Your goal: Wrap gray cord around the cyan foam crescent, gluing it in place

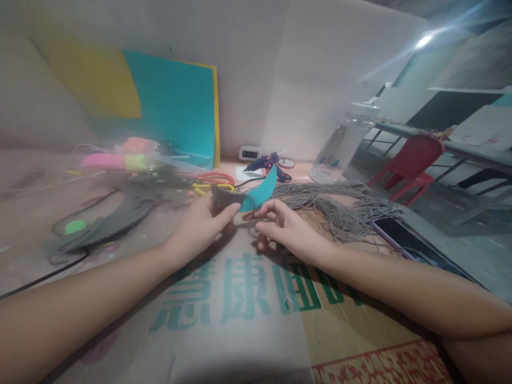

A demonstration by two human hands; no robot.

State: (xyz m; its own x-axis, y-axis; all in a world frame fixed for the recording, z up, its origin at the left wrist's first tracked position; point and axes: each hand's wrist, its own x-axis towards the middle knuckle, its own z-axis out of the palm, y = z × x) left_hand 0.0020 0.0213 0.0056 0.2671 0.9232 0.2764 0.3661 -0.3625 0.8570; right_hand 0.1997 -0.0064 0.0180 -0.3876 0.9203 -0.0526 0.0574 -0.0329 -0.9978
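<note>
My left hand (210, 218) is closed on one end of a crescent-shaped piece, thumb on the near side. Its bare end is a blue crescent (264, 188) pointing up and right; the part by my left fingers is covered in dark grey cord (226, 196). Beside it, my right hand (286, 229) has its fingers curled, with a thin strand of grey cord at the fingertips. A small loop of that strand hangs between the hands. On the left lies a larger grey crescent (120, 221), blurred, near a green round piece (75, 227).
Behind the hands are red-handled scissors (218, 176), yellow handles (214, 188), a blue glue gun (272, 161) and a small digital clock (250, 153). A heap of grey cord (340, 208), a phone (416, 240) and a clear jar (340, 144) are at right. Blue sheets (176, 106) lean on the wall.
</note>
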